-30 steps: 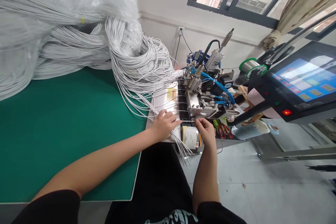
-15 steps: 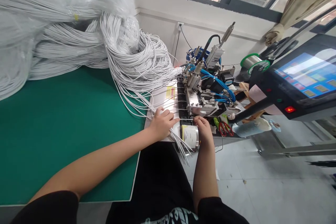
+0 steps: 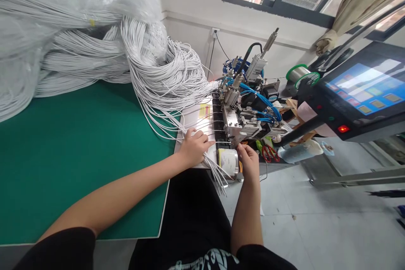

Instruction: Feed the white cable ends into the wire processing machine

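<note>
My left hand (image 3: 193, 147) rests on the metal plate at the machine's near end, its fingers closed over several thin white wires (image 3: 218, 175) whose loose ends fan out past the table edge. My right hand (image 3: 248, 161) sits just right of it, fingers pinched on the tip of one white wire at the black fixture strip (image 3: 218, 123). Other wires lie in a row across that strip. The small machine (image 3: 243, 112) with blue hoses and a metal block stands just beyond both hands.
A big heap of white wires (image 3: 104, 50), partly in clear plastic, covers the back of the green mat (image 3: 72, 152). A touchscreen panel (image 3: 360, 93) stands at the right. Red-handled scissors (image 3: 268, 152) and a solder spool (image 3: 300, 74) lie near the machine. Tiled floor lies below.
My right hand has drawn back a little toward me from under the machine head. My left hand stays on the wires. The view shifted slightly.
</note>
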`<state>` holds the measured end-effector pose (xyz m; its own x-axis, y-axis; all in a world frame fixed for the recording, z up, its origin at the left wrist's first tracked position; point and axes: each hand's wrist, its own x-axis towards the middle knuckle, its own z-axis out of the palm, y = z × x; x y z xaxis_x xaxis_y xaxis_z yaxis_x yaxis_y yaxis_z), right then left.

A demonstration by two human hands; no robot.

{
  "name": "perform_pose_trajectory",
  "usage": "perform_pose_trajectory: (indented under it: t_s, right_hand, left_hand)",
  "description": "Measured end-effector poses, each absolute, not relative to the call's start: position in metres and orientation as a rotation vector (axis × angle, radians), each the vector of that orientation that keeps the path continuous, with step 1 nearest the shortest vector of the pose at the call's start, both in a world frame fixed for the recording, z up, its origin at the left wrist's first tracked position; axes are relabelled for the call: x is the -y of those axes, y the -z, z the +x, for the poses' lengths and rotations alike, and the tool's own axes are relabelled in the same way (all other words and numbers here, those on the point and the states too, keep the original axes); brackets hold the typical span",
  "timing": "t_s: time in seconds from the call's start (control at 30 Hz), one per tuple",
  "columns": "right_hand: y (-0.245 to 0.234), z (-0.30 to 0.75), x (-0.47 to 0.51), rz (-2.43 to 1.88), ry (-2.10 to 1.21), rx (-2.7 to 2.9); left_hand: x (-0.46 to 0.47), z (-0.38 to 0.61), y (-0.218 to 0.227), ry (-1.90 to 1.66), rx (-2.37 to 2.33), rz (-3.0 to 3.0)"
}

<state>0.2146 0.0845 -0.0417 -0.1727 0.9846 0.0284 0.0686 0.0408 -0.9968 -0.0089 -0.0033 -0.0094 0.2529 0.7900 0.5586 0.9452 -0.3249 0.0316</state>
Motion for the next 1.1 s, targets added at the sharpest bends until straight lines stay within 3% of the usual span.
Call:
perform_pose_trajectory:
  t_s: [0.2,0.43,1.1]
  right_hand:
    - [0.01,0.244,-0.059,-1.164,-1.136,1.631]
    - [-0.029,0.259,-0.028,-1.119,-1.286,2.176]
    - [-0.021,0.257,-0.027,-1.022,-1.404,2.374]
  left_hand:
    - [0.003,-0.008,0.009,0.708,1.608,-2.221]
    - [0.004,-0.009,0.009,0.725,1.648,-2.198]
    - [0.005,-0.011,0.004,0.816,1.568,-2.166]
